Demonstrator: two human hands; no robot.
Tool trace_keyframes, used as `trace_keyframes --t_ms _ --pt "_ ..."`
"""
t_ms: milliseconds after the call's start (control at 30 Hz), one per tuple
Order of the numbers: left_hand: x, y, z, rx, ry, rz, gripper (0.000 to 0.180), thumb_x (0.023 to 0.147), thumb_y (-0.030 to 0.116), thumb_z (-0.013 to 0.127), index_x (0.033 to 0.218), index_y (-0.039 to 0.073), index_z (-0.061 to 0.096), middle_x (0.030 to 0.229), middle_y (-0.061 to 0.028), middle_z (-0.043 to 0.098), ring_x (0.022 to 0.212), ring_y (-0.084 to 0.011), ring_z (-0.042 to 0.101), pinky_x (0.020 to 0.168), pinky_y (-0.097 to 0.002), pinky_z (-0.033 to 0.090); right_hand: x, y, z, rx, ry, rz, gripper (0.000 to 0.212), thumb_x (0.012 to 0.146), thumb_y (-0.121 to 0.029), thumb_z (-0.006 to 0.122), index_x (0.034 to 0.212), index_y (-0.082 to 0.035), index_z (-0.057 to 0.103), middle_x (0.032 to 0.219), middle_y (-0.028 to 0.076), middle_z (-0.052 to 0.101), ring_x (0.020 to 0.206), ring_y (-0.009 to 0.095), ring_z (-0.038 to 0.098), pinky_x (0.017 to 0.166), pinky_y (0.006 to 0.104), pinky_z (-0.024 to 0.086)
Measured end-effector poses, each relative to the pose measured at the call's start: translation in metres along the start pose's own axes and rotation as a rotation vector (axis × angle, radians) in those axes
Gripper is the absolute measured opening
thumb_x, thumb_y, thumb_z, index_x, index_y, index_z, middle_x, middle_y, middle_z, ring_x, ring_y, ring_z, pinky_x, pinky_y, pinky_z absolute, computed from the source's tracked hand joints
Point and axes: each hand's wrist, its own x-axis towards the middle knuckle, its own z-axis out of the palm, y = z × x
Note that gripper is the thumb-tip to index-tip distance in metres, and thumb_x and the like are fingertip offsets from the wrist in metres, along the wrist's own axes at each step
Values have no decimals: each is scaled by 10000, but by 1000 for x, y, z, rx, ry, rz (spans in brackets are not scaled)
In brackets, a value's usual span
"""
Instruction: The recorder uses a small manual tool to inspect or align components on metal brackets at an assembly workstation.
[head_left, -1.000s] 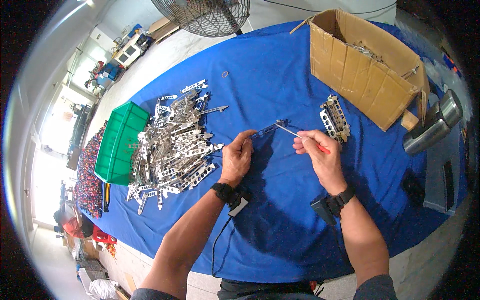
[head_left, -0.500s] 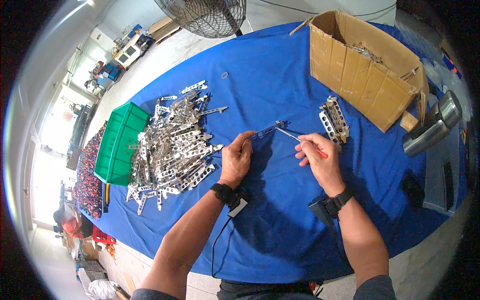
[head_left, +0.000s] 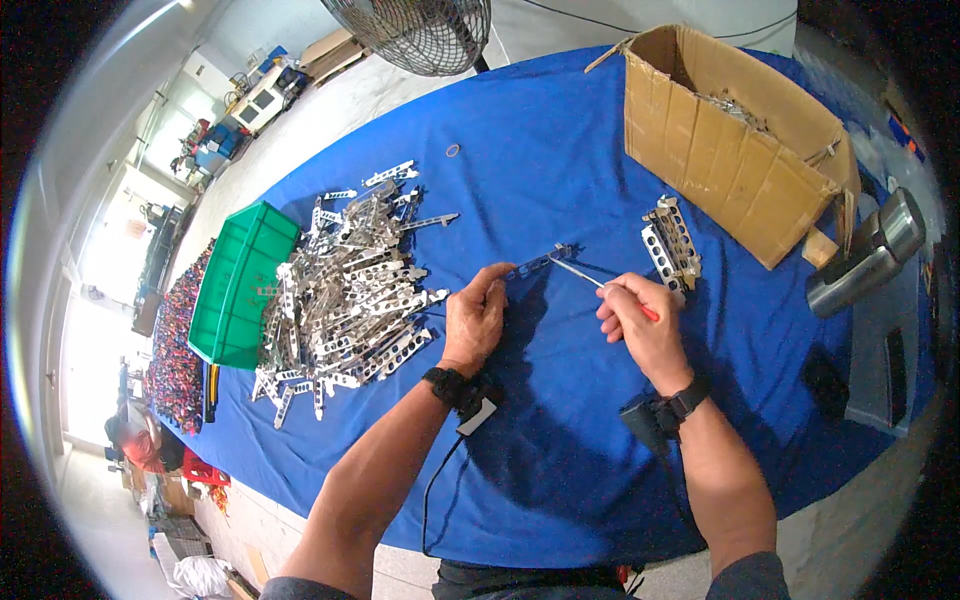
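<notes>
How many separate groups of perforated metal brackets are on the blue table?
3: a big loose heap beside the green bin, a small stack near the cardboard box, one bracket at the left hand. More show inside the box.

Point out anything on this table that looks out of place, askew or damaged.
A small ring lies alone on the blue cloth, apart from the heap of metal brackets. The cardboard box has a torn, bent flap at its near corner. Nothing else stands out.
</notes>
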Motion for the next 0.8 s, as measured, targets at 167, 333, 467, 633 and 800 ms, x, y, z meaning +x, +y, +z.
trace_keyframes --t_ms 167,333,467,633,800 --pt "0 5 0 10 -4 -1 255 988 94 481 1174 23 640 667 12 511 623 -67 462 573 -252 416 -1 -2 -1 -5 -10 11 229 965 -209 563 899 -11 658 732 58 651 605 105 624 513 247 508" --pt "1 -1 2 6 28 14 219 982 104 524 1148 68 663 621 -56 550 582 -104 524 566 -292 452 -1 -3 0 34 -2 -3 220 965 -202 569 900 -9 655 736 60 657 607 108 628 530 249 514" --pt "1 -1 1 5 24 19 219 982 106 522 1146 66 662 611 -51 530 575 -98 505 554 -291 440 0 -1 -1 35 -19 21 215 964 -197 572 902 -9 655 738 61 660 609 107 629 535 250 517" --pt "0 0 1 4 27 4 225 981 100 515 1146 65 663 601 -50 518 566 -99 495 550 -296 437 -2 -2 0 -36 -12 3 197 956 -182 573 903 -12 657 729 54 656 609 101 627 530 246 517" --pt "0 1 1 7 10 -19 235 975 90 513 1156 68 662 591 -47 510 560 -93 480 547 -290 427 0 0 2 37 28 15 197 954 -184 576 896 -15 660 725 59 654 608 101 626 524 243 514"
